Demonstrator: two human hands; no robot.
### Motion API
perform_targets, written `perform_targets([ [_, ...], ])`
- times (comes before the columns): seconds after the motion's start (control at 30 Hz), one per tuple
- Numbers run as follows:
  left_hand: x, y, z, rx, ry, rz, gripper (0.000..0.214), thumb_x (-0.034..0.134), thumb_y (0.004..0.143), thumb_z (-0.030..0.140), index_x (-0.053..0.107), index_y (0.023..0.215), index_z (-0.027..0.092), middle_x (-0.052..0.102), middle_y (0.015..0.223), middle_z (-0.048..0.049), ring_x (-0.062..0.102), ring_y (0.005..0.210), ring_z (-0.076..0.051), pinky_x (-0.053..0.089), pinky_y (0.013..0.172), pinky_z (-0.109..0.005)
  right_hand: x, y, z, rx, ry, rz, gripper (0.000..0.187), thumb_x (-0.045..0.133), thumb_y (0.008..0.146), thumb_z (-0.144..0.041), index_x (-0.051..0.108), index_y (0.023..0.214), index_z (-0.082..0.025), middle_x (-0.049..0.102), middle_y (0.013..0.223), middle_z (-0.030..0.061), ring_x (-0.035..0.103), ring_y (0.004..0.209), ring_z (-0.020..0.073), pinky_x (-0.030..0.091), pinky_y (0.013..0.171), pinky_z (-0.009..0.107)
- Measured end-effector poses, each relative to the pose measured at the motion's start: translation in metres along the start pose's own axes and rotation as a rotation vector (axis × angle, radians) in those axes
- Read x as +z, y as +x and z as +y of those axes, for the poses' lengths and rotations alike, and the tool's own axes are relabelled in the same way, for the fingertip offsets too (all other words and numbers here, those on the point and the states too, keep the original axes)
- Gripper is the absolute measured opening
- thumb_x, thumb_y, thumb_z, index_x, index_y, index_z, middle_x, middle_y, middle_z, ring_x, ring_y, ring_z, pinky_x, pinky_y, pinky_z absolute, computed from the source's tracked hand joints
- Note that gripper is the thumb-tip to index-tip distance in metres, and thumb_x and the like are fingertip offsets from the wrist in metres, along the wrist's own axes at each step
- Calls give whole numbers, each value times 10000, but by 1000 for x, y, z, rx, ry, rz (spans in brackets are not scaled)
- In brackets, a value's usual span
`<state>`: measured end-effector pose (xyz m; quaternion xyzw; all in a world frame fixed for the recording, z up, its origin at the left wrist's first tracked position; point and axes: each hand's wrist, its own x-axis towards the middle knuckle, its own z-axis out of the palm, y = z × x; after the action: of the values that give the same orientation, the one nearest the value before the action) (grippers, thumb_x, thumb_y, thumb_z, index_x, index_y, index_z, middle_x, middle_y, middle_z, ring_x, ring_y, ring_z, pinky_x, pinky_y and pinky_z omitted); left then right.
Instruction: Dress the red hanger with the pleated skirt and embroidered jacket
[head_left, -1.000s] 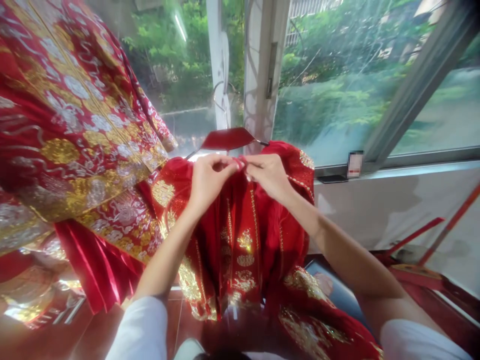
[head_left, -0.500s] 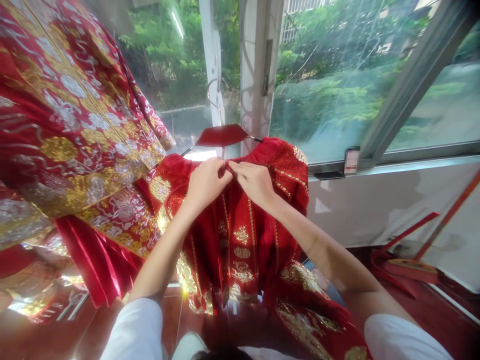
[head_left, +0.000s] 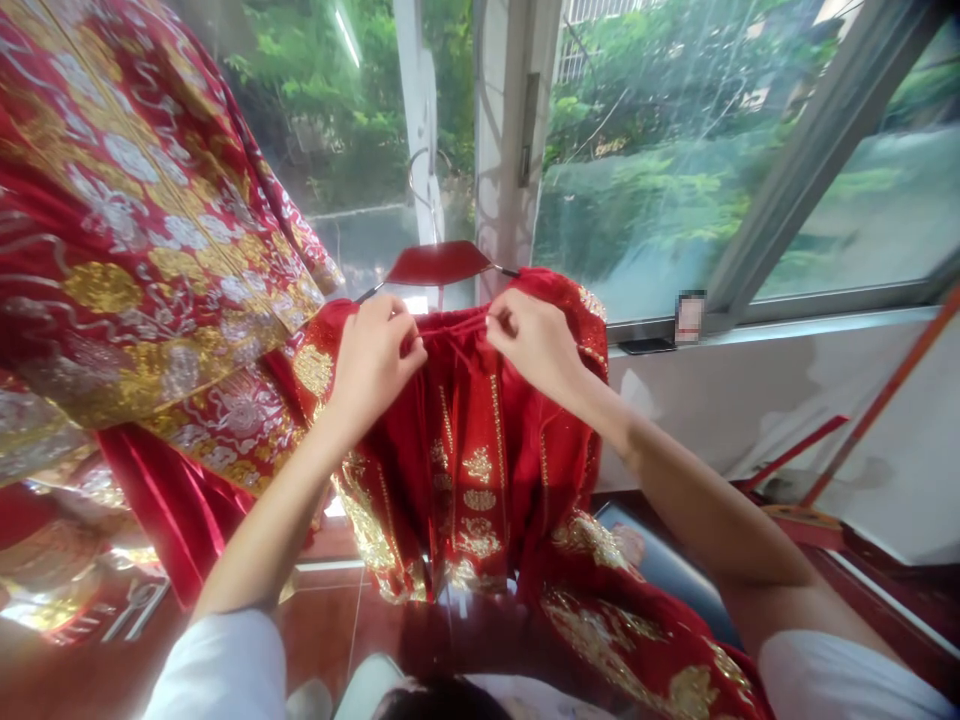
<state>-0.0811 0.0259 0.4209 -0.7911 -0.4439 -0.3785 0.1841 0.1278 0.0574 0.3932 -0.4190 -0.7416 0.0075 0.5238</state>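
Note:
A red skirt (head_left: 478, 430) with gold embroidery and beaded lines hangs in front of me from a hanger with a red middle piece (head_left: 439, 263). At its gathered top edge, a thin red drawstring (head_left: 466, 328) stretches between my hands. My left hand (head_left: 381, 352) is closed in a pinch on the cord at the left side of the waist. Opposite it, my right hand (head_left: 536, 338) pinches the cord with thumb and forefinger. The fingertips partly hide where the cord is gripped. Loose cord lengths hang below the waist.
A heavily embroidered red jacket (head_left: 180, 230) hangs close on the left. Behind stand glass windows, with a dark flat object (head_left: 646, 346) on the sill. A broom (head_left: 806, 520) leans at the right. Below is a reddish tiled floor (head_left: 322, 620).
My hands, together at the middle of the waist before, have moved apart to either side, drawing the red drawstring out between them. The view has shifted slightly.

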Motion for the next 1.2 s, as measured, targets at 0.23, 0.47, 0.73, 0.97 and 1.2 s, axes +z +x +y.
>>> perform_targets([
  [0.23,10,11,-5,-91,-470,-127,186,497,859,225,525,683,172,546,893,-29,526,867,-144,411,883,-316,8,5,-7,299,813,-180,152,571,870,-284,453,838,-194,564,727,-9,480,493,52,391,424,198],
  [0.47,-6,13,-14,-66,-490,-264,293,532,840,284,465,576,178,542,756,-10,501,711,-125,427,753,-284,-4,6,7,242,734,-193,168,646,831,-295,530,798,-178,455,580,-50,398,468,49,338,406,191],
  [0.73,1,13,-9,-153,-609,-150,335,498,886,416,477,638,192,478,612,17,425,578,-109,365,584,-251,-6,7,8,185,841,-173,204,616,831,-294,506,981,-211,486,666,-52,486,554,78,507,611,259],
  [0.97,-16,3,-16,-99,-367,-176,324,440,912,395,466,654,200,492,624,7,448,601,-131,364,600,-271,-20,5,15,34,416,-49,130,558,843,-204,578,971,-192,580,638,-24,544,532,110,478,537,264],
  [1.2,-35,32,-81,-119,-242,29,269,595,793,486,625,728,227,649,807,-58,572,819,-209,462,742,-322,-65,18,73,-132,37,109,339,668,799,-348,681,1116,-228,677,1161,74,620,1102,263,485,981,442],
])
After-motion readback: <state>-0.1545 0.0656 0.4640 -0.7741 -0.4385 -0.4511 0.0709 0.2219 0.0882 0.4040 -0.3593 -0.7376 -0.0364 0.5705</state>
